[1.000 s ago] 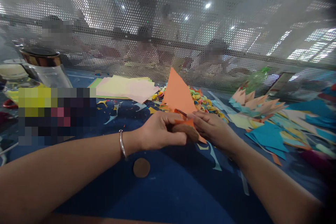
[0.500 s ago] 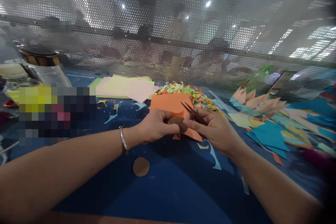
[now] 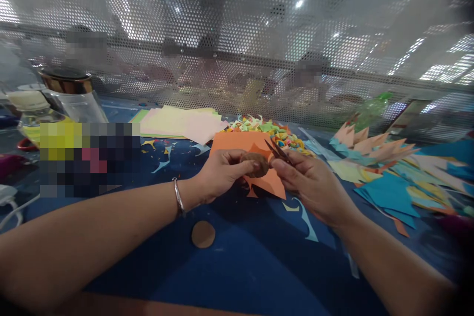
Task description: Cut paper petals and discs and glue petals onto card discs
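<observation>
My left hand [image 3: 227,170] pinches a brown cardboard-like disc [image 3: 255,165] between thumb and fingers, above an orange sheet of paper [image 3: 237,141]. In my right hand [image 3: 307,177] is a small pair of dark scissors [image 3: 279,152], with the blades parted and pointing up and left. The right thumb and fingertips are close to the disc's right edge; whether they touch it I cannot tell. Nearer to me, a second brown disc [image 3: 203,234] lies flat on the blue tabletop [image 3: 252,266]. Fingers hide the scissors' handles and part of the held disc.
Behind the hands is a heap of coloured paper scraps [image 3: 283,138]. A stack of pastel sheets [image 3: 170,122] lies left of it. Folded teal papers [image 3: 388,195] and pointed peach pieces [image 3: 370,143] lie right. Bottles [image 3: 74,96] stand far left, and a perforated screen [image 3: 229,34] rises behind.
The scissors' tips and right hand have shifted slightly right. The disc in my left hand is tilted differently. The whole view has moved a little.
</observation>
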### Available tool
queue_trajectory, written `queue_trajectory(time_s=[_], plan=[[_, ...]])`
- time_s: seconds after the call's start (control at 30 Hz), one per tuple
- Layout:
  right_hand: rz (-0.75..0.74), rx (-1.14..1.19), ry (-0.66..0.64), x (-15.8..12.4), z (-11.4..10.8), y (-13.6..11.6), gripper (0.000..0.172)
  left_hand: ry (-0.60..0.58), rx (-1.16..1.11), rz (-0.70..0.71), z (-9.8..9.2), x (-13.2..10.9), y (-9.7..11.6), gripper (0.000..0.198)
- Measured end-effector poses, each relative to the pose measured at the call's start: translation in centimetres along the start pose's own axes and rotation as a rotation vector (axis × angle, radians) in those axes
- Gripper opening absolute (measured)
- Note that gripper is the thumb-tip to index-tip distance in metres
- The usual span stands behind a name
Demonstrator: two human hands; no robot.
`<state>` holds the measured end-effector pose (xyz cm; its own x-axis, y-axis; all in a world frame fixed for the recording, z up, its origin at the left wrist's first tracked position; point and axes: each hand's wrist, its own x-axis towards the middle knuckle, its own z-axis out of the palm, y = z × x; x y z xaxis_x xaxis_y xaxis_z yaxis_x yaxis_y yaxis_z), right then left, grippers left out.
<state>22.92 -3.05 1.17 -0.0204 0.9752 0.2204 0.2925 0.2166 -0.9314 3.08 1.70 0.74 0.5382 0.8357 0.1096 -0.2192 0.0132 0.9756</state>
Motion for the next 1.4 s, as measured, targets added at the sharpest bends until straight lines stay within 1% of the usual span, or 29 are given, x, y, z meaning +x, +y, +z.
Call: queue_trajectory(time_s=[0.1,0.27,0.4,0.6,0.77,0.93,1.17,1.4], plan=[[0.045,0.102,-0.003,0.04,0.14,0.01,0.053,0.046,-0.022,0.002,-0.07,0.14,0.01,0.009],[0.079,0.070,-0.029,0.24,0.20,-0.22,0.054,0.080,-0.089,0.008,-0.41,0.44,-0.20,0.011],[0.100,0.061,-0.055,0.20,0.18,-0.30,0.055,0.047,-0.094,0.007,-0.60,0.50,-0.47,0.016],[0.159,0.131,-0.106,0.04,0.20,-0.28,0.055,-0.027,-0.086,-0.013,-0.54,0.30,-0.46,0.020],[0.161,0.178,-0.098,0.03,0.11,-0.02,0.050,-0.063,-0.093,-0.016,-0.48,0.20,-0.46,0.020],[0.163,0.173,-0.102,0.07,-0.08,-0.25,0.052,-0.105,-0.105,-0.006,-0.48,0.22,-0.53,0.022],[0.130,0.122,-0.106,0.04,-0.34,-0.11,0.052,-0.122,-0.132,-0.003,-0.55,0.30,-0.69,0.021],[0.135,0.110,-0.111,0.13,-0.46,-0.02,0.053,-0.148,-0.091,0.020,-0.83,0.44,-0.86,0.022]])
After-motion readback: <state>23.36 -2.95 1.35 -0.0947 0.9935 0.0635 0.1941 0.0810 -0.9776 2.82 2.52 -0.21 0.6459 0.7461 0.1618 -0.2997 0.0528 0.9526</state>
